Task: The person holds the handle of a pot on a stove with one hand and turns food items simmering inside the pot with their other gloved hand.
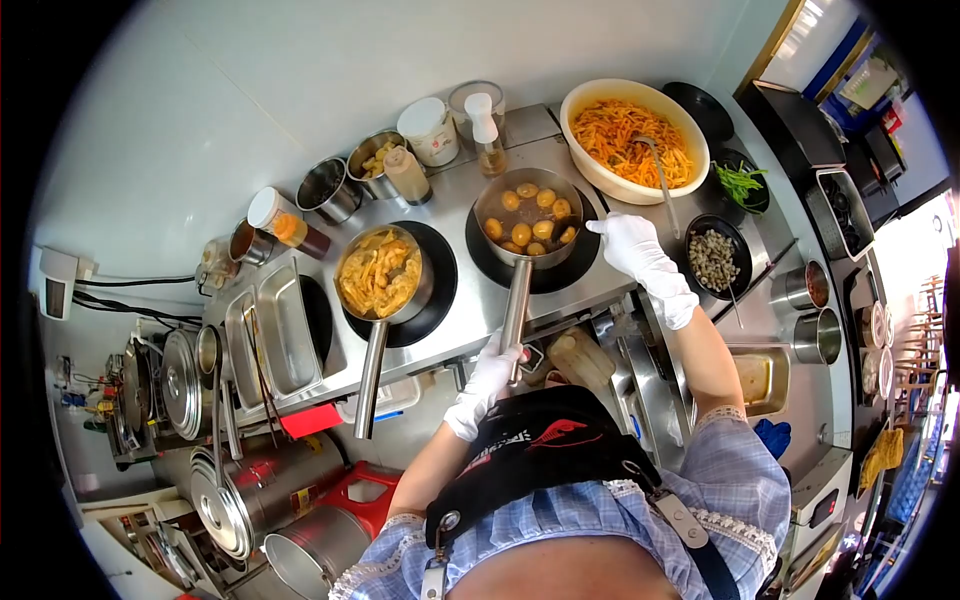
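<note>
My left hand [492,368], in a white glove, is closed around the handle of a steel saucepan [518,300]. Several round brown pieces [543,229] lie in dark liquid in that pan, which stands on a round black hob. To the right of its rim, my gloved right hand [628,243] is held with a finger pointing toward the pan; the other fingers look curled, and nothing shows in them. Left of this pan stands a second saucepan [428,283] with yellow-brown pieces [380,275], its handle toward the front.
Behind the right hand is a large cream bowl [573,150] of orange shreds with a ladle [662,180]. Black bowls of chopped pieces [713,261] and green strips [740,184] stand right. Bottles, tubs and steel pots line the wall; steel trays [292,330] lie left.
</note>
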Motion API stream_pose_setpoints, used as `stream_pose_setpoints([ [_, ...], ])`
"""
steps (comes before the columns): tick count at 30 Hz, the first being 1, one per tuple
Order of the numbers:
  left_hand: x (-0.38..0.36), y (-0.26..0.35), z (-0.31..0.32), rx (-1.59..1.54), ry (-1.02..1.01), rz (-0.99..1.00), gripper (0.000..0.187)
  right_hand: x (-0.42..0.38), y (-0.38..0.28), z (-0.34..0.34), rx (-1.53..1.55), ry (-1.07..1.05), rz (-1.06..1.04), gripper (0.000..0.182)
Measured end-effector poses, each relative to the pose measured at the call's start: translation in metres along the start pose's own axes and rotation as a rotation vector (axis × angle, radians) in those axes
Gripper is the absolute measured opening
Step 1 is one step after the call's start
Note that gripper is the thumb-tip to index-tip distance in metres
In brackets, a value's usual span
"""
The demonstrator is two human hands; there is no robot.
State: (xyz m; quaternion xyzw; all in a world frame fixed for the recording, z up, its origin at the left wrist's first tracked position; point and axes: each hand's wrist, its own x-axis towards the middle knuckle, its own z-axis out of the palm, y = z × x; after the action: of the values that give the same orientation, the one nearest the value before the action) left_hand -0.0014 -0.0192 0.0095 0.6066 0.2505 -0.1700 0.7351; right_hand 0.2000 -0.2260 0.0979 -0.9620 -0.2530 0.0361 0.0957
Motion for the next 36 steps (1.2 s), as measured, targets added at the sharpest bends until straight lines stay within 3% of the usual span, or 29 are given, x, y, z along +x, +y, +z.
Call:
stream_pose_setpoints([
  [4,-0.001,0.001,0.0,-0.014,-0.009,-0.011,0.041,0.003,-0.005,0.007,0.041,-0.227,0.07,0.034],
  [7,0.002,-0.001,-0.002,0.023,-0.004,-0.012,0.041,0.006,-0.012,0.035,0.111,-0.209,0.045,0.033],
  [14,0.003,-0.004,-0.001,0.023,0.01,0.01,0.048,0.018,-0.057,0.113,0.145,0.092,-0.088,0.03],
  [20,0.008,-0.007,-0.001,0.085,0.034,0.04,0.05,0.045,-0.049,0.123,0.091,0.237,0.005,0.033],
  [24,0.005,-0.001,0.001,0.109,0.036,0.042,0.049,0.048,-0.023,0.112,0.174,0.235,0.165,0.029],
  [27,-0.001,0.004,0.001,0.066,0.001,0.023,0.051,0.039,-0.01,0.084,0.204,0.239,0.165,0.033],
  [33,0.004,-0.003,-0.002,0.015,-0.027,0.021,0.053,0.015,0.013,0.032,0.157,0.184,0.082,0.03],
  [36,0.004,-0.002,-0.002,0.009,-0.021,0.019,0.052,0.003,0.013,0.009,-0.005,0.018,-0.001,0.033],
])
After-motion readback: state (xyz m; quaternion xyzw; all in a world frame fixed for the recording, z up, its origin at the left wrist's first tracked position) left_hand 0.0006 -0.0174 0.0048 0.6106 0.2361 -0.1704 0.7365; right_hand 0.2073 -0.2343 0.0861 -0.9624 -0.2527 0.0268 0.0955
